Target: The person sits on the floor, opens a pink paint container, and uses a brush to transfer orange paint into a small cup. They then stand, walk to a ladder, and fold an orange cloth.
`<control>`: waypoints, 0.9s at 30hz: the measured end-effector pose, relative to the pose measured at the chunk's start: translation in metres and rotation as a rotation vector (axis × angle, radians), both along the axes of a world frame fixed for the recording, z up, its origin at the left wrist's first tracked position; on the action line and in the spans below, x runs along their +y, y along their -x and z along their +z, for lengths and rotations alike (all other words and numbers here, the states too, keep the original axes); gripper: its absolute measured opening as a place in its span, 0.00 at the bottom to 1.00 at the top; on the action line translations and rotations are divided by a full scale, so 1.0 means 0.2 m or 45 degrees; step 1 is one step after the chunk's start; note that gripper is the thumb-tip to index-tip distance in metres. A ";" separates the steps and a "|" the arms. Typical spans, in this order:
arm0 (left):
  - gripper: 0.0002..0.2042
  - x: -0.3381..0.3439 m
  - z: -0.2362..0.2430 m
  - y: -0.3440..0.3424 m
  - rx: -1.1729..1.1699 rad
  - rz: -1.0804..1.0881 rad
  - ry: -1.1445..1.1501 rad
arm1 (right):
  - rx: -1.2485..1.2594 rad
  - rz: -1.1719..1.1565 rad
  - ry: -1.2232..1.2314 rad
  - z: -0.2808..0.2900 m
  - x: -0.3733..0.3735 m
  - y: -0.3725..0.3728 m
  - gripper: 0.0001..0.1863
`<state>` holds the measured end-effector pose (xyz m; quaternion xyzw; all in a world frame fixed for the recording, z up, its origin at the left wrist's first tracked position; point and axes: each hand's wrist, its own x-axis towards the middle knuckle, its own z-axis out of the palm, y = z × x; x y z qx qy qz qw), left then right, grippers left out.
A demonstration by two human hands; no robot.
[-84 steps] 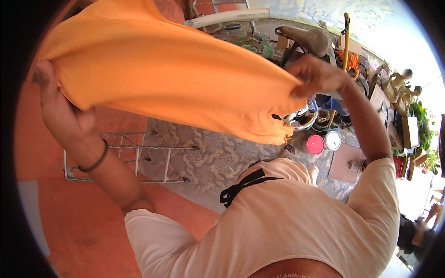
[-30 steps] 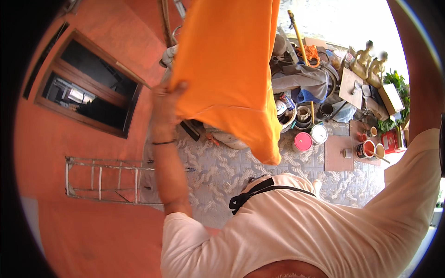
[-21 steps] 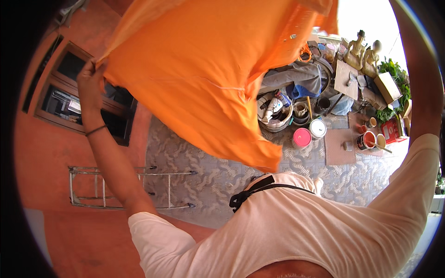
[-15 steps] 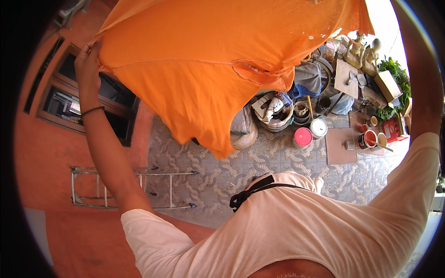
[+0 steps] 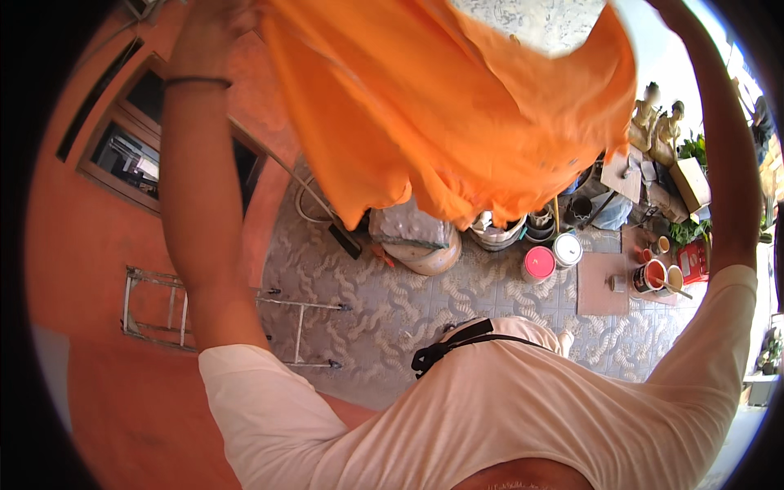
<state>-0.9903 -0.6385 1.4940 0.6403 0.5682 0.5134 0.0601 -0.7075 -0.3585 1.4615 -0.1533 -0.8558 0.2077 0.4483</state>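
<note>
An orange cloth [image 5: 474, 106] hangs spread out in front of me, its lower edge ragged and rippling. My left hand [image 5: 220, 28] is raised at the top left, smeared by motion and partly cut off by the upper edge. Its fingers are closed on the cloth's left upper corner. My right arm [image 5: 727, 155] reaches up along the right side, and its hand lies beyond the top edge. The cloth's far right corner rises toward that hidden hand.
A metal ladder [image 5: 298, 335] leans by the orange wall [image 5: 122, 392] at left. Beyond the cloth stand a pink-lidded bucket [image 5: 539, 263], a white-lidded bucket [image 5: 567, 247] and an open paint pot [image 5: 650, 276]. Farther right are figurines [image 5: 665, 131] and a red crate [image 5: 693, 261].
Both arms have lifted higher and my right hand is still out of view. The cloth has swung and folded, its left corner moving right and up, uncovering a wrapped block on the floor.
</note>
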 end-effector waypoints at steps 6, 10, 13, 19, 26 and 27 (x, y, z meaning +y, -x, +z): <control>0.17 0.13 -0.05 0.00 0.456 -0.038 0.381 | -0.251 1.005 0.269 -0.17 -0.59 0.53 0.27; 0.19 0.04 -0.23 0.10 0.307 -0.091 0.581 | -0.284 0.807 0.265 -0.19 -0.53 0.41 0.10; 0.18 -0.06 -0.47 0.17 0.057 -0.217 0.544 | -0.244 0.881 0.470 -0.25 -0.57 0.37 0.10; 0.12 -0.10 -0.86 -0.04 -0.841 -0.497 0.195 | -0.116 0.988 0.668 -0.53 -0.54 0.38 0.10; 0.11 -0.12 -0.98 -0.24 -0.948 -0.334 0.043 | -0.093 1.293 1.238 -0.73 -0.69 0.36 0.15; 0.11 -0.11 -0.99 -0.27 -0.916 -0.293 0.027 | -0.138 1.230 1.119 -0.73 -0.70 0.35 0.15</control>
